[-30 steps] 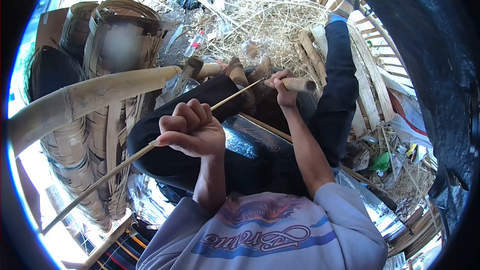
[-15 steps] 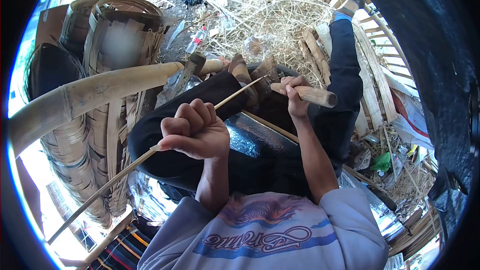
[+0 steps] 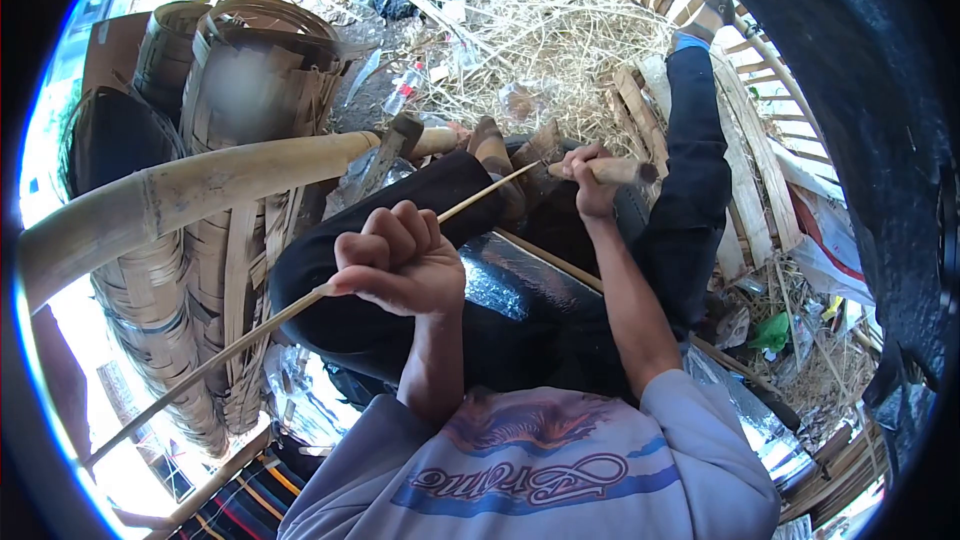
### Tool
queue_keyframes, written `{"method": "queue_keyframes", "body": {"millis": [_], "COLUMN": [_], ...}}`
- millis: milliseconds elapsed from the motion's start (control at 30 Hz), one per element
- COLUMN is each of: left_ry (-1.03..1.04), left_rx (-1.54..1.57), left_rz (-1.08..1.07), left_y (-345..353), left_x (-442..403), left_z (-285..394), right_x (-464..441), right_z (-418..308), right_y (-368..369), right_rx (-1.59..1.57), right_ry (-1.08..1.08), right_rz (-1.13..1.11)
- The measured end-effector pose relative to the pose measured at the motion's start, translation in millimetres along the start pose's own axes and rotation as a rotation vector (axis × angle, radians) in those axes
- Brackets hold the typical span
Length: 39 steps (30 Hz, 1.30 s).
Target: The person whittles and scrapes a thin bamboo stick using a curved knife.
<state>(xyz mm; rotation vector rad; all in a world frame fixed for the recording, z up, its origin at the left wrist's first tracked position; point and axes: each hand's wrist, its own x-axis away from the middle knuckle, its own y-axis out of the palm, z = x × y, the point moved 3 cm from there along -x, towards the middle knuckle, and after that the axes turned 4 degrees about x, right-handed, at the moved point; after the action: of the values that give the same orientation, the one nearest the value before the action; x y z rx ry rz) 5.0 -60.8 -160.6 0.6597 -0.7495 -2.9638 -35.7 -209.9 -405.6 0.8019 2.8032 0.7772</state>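
My left hand (image 3: 402,262) is closed around a long thin bamboo stick (image 3: 230,345), which slants from the lower left up toward the middle. Above my lap, my right hand (image 3: 590,180) grips the thick wooden handle (image 3: 628,172) of a knife. The knife's broad brownish blade (image 3: 542,143) points away to the upper left, partly hidden behind the hand. Close by the blade lies the stick's pale far end (image 3: 515,175); whether they touch I cannot tell. A shiny dark sheet (image 3: 500,285) covers part of my lap.
A thick bamboo pole (image 3: 200,175) crosses at the left, before tall rolls of woven bamboo (image 3: 255,75). Straw and shavings (image 3: 570,30) litter the ground ahead, with a plastic bottle (image 3: 405,88). Dark sheeting (image 3: 830,90) hangs at the right near a slatted bamboo fence (image 3: 770,70).
The knife handle has turned and now looks shorter, its butt end shifted slightly left and up. My left hand keeps its hold on the stick. The whole view has shifted slightly.
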Motion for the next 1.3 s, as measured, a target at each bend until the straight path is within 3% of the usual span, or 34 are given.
{"method": "queue_keyframes", "body": {"millis": [133,200,267,300,367,500,567,600,667,733,800,933,1133,1200,1267,1300], "left_ry": [0.031,0.029,0.023,0.023,0.041,0.096,0.067,0.083,-0.033,-0.119,-0.225,-0.187,-0.322,-0.214,-0.233,-0.248], "left_rx": [0.022,-0.01,-0.002,0.042,0.088,-0.016,-0.11,-0.101,-0.387,-0.383,-0.582,-0.469,-0.23,-0.146,-0.043,-0.025], "left_rz": [0.006,0.004,0.024,0.005,-0.021,-0.01,0.026,0.027,0.07,0.108,0.053,0.067,0.066,-0.022,-0.134,-0.153], "left_y": [-2.7,-2.5,-1.8,-0.9,-0.7,-1.0,-10.3,-17.9,-27.6,-35.3,-47.4,-35.3,-17.1,-11.6,-11.8,-4.8], "left_x": [-0.6,2.3,4.0,2.7,2.0,4.4,6.6,9.0,11.5,17.1,20.3,19.8,22.7,21.2,22.0,23.3], "left_z": [-1.5,1.9,0.8,-1.4,-2.7,-10.1,-24.3,-31.2,-45.2,-57.9,-78.5,-70.4,-45.9,-32.7,-25.5,-16.9], "right_x": [-4.8,8.2,20.8,14.7,13.5,-4.2,5.7,7.9,10.8,10.3,9.1,15.7,20.1,19.6,23.2,24.4], "right_z": [-14.7,-23.9,6.5,4.1,7.0,10.5,12.5,12.8,25.3,31.4,29.4,4.8,-7.5,-12.8,-31.7,-41.0], "right_y": [1.4,11.5,2.5,0.8,-9.2,-39.7,-61.4,-69.4,-88.2,-93.5,-88.8,-70.7,-78.5,-81.4,-74.0,-66.7], "right_rx": [-0.042,-0.077,0.23,0.223,0.108,-0.114,-0.232,-0.233,-0.262,-0.246,-0.189,-0.092,-0.117,-0.093,-0.06,-0.023], "right_ry": [0.051,-0.045,-0.194,-0.227,0.024,0.112,0.217,0.205,0.28,0.289,0.234,0.149,0.128,0.103,0.112,0.096], "right_rz": [-0.051,-0.079,-0.159,-0.174,-0.039,0.125,0.408,0.394,0.508,0.495,0.456,0.371,0.519,0.556,0.562,0.457]}}
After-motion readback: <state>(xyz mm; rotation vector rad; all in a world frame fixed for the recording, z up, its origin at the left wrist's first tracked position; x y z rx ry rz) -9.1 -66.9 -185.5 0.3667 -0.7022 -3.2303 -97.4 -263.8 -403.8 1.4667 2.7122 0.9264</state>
